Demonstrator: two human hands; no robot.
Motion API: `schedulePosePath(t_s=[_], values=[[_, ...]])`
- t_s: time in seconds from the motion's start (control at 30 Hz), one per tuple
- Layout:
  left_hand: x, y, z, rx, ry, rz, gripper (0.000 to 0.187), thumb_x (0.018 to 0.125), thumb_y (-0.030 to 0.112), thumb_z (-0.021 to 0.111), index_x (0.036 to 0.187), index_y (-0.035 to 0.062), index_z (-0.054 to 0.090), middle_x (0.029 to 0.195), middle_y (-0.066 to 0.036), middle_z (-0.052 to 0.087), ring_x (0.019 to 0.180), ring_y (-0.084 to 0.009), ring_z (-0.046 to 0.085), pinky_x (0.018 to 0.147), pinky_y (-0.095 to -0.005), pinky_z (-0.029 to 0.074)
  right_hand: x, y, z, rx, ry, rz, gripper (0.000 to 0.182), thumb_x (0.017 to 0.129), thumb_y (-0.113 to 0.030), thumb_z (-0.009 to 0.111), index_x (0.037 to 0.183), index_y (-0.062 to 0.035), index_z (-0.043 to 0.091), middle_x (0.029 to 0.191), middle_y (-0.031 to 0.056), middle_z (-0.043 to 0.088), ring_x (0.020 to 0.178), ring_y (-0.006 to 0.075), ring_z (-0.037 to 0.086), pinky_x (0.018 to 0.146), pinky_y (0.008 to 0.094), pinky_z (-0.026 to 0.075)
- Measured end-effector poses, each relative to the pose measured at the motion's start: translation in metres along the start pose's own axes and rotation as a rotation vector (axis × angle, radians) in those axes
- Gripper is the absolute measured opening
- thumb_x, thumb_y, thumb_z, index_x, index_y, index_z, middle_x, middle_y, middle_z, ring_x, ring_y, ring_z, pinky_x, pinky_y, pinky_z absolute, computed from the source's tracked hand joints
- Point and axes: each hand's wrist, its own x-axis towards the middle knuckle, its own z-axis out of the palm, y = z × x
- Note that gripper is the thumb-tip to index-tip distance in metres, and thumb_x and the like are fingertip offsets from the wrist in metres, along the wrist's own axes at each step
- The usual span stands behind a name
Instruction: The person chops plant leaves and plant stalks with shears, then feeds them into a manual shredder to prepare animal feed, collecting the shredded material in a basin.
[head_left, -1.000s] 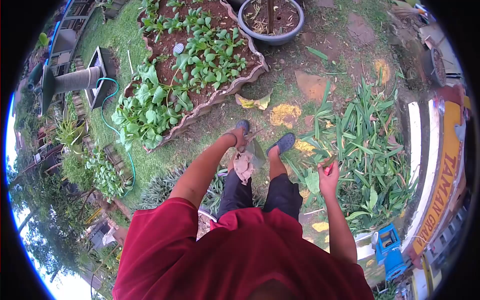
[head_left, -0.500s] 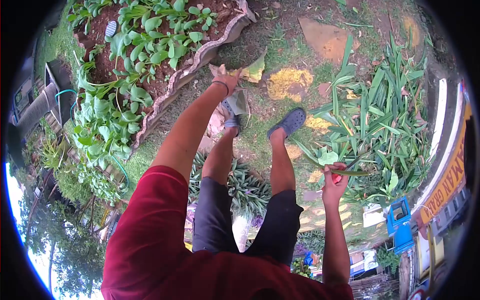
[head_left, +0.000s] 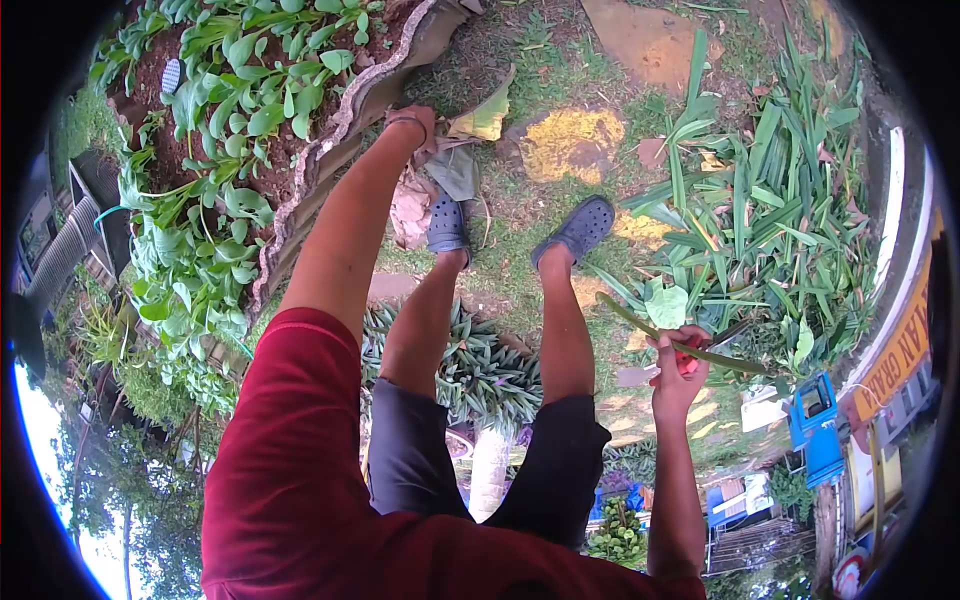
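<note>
My left hand (head_left: 412, 122) is low beside the wavy edge of the planting bed, close to a yellowing leaf (head_left: 482, 118) and crumpled pale brown leaves (head_left: 411, 208). Its fingers are mostly hidden. A grey-green leaf piece (head_left: 455, 173) lies by my left shoe. On the other side, my right hand (head_left: 680, 358) is closed round a red-handled tool (head_left: 687, 352), whose dark end points to the right. A long green stalk (head_left: 738, 362) crosses that hand. Beyond it lies a heap of cut green leaves (head_left: 755, 215).
Leafy plants (head_left: 240, 100) grow in soil behind the bed's raised rim (head_left: 345, 125). My shoes (head_left: 580, 230) stand on grass among yellow-painted stones (head_left: 572, 143). Spiky plants (head_left: 480, 370) grow around my legs. A blue object (head_left: 818, 430) and a yellow banner (head_left: 895, 350) are at right.
My left hand has moved left and farther forward, toward the bed rim. My right hand has turned and shifted slightly right, showing more of the stalk. The view has shifted a little.
</note>
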Motion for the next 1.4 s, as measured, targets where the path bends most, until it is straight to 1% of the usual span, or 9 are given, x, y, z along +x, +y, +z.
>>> schedulePosePath(t_s=[0.27,0.63,0.83,0.93,1.07,1.17,1.23,1.3,1.4], values=[[-0.128,-0.006,0.024,-0.187,0.145,0.267,0.071,0.064,0.051,0.081,0.113,0.0025,0.068,0.111,-0.023,0.069,0.105,-0.0365,0.067,0.092,-0.0432,0.052,-0.069,-0.049,-0.042,-0.001,0.030,-0.098,0.026,0.092,0.003,0.063,0.113,-0.0009,0.048,0.094,0.0074,0.063,0.087,0.0136,0.063,0.082,0.0283,0.053],[-0.496,0.014,-0.118,-0.375,-0.005,0.506,0.086,0.068,0.044,0.087,0.130,-0.0065,0.056,0.115,-0.022,0.069,0.103,-0.0291,0.067,0.093,-0.0354,0.051,-0.327,-0.142,-0.143,0.230,0.445,-0.169,0.028,0.090,-0.001,0.067,0.112,-0.0036,0.051,0.090,0.0023,0.062,0.079,0.0063,0.055,0.072,0.0233,0.046],[-0.555,0.020,-0.158,-0.263,0.185,0.456,0.076,0.071,0.041,0.087,0.122,-0.0094,0.059,0.113,-0.016,0.069,0.098,-0.0248,0.066,0.089,-0.0357,0.051,-0.434,-0.120,-0.195,0.365,0.755,-0.205,0.028,0.090,-0.003,0.068,0.112,-0.0034,0.052,0.090,0.0032,0.064,0.080,0.0080,0.056,0.074,0.0254,0.047],[-0.510,0.016,-0.144,-0.339,0.329,0.834,0.048,0.080,0.038,0.081,0.109,0.0011,0.069,0.081,-0.006,0.067,0.066,-0.0171,0.061,0.063,-0.0314,0.051,-0.473,-0.072,-0.215,0.318,0.920,-0.164,0.030,0.090,-0.001,0.068,0.114,-0.0021,0.051,0.090,0.0031,0.060,0.080,0.0088,0.058,0.073,0.0245,0.048],[-0.622,0.120,-0.139,-0.626,0.172,0.378,0.053,0.079,0.033,0.082,0.112,-0.0048,0.064,0.084,-0.006,0.066,0.069,-0.0161,0.062,0.064,-0.0326,0.054,-0.512,0.001,-0.236,0.479,0.972,-0.112,0.029,0.091,0.002,0.065,0.115,-0.0020,0.048,0.095,0.0056,0.057,0.080,0.0115,0.059,0.071,0.0270,0.053],[-0.602,0.180,-0.095,-1.122,0.138,0.472,0.033,0.083,0.029,0.079,0.098,0.0028,0.065,0.075,-0.003,0.061,0.056,-0.0152,0.056,0.051,-0.0324,0.050,-0.527,0.039,-0.268,0.736,1.068,-0.046,0.028,0.089,-0.004,0.069,0.110,-0.0017,0.052,0.089,0.0032,0.058,0.078,0.0088,0.055,0.070,0.0255,0.049],[-0.607,0.225,-0.077,-1.323,-0.108,0.473,0.025,0.088,0.030,0.074,0.092,0.0089,0.061,0.075,-0.001,0.059,0.067,-0.0174,0.062,0.064,-0.0402,0.055,-0.535,0.063,-0.300,0.733,1.034,0.010,0.026,0.090,-0.003,0.068,0.110,-0.0020,0.051,0.089,0.0024,0.055,0.077,0.0086,0.055,0.067,0.0258,0.051],[-0.602,0.273,-0.059,-1.401,-0.250,0.571,0.046,0.091,0.042,0.068,0.121,0.0089,0.056,0.101,-0.006,0.064,0.089,-0.0276,0.066,0.081,-0.0474,0.055,-0.541,0.079,-0.339,0.767,1.044,0.000,0.029,0.091,0.001,0.065,0.115,-0.0024,0.049,0.094,0.0052,0.055,0.082,0.0110,0.059,0.071,0.0271,0.057],[-0.669,0.362,-0.039,-1.509,-0.247,0.555,0.015,0.095,0.030,0.065,0.097,0.0157,0.061,0.076,0.002,0.062,0.071,-0.0171,0.063,0.064,-0.0383,0.053,-0.541,0.099,-0.400,0.696,1.051,-0.006,0.026,0.091,-0.001,0.066,0.112,-0.0020,0.051,0.093,0.0044,0.055,0.082,0.0105,0.058,0.072,0.0271,0.058]])
